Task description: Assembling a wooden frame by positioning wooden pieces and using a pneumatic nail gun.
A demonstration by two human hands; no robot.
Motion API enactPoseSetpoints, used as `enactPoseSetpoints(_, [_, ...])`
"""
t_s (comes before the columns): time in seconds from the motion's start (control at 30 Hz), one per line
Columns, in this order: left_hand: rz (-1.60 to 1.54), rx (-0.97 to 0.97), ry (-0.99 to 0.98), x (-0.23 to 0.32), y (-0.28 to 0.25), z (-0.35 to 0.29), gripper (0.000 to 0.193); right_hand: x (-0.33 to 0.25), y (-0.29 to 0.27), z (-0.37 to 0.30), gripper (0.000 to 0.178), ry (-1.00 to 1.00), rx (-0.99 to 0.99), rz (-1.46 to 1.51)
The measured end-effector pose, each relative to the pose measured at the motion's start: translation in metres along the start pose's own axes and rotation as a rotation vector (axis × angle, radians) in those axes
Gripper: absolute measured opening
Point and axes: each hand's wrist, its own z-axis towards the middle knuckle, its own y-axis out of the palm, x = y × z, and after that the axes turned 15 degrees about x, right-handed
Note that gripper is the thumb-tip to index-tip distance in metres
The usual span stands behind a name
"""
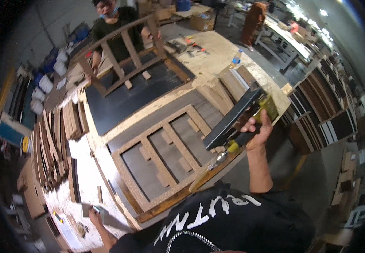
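My right hand (258, 128) grips a yellow-green and black nail gun (266, 107), raised over the right side of the bench. An air hose fitting (221, 157) hangs at the gun's lower end. Below and left of the gun lies a ladder-like wooden frame (181, 146) with crossbars, flat on a grey panel, with small wood blocks (185, 164) against its bars. At the lower left, my left hand (94, 216) is closed at a small grey-green piece (88, 209) over the white tabletop; what its fingers hold is hard to make out.
Across the bench a person (117, 40) holds another wooden frame (131, 48) tilted over a black panel (123, 105). Wood strips (51, 147) are heaped at left. Boards (228, 86) and a bottle (236, 58) stand at the right; tools (193, 44) lie at the back.
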Motion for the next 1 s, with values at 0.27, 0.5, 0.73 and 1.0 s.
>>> enactPoseSetpoints(0.27, [0.135, -0.044, 0.282, 0.007, -0.013, 0.006, 0.005, 0.009, -0.013, -0.014, 0.04, 0.097, -0.027, 0.113])
enactPoseSetpoints(0.5, [0.183, -0.24, 0.353, 0.032, -0.029, 0.021, 0.03, 0.007, -0.014, -0.02, 0.039, 0.099, -0.066, 0.092])
enactPoseSetpoints(0.73, [0.147, -0.079, 0.252, 0.041, -0.031, 0.021, 0.016, 0.006, -0.017, -0.031, 0.035, 0.183, -0.254, 0.219])
enactPoseSetpoints(1.0, [0.13, 0.065, 0.065, 0.068, -0.054, 0.006, 0.028, 0.007, -0.031, -0.035, 0.037, 0.149, -0.241, 0.174])
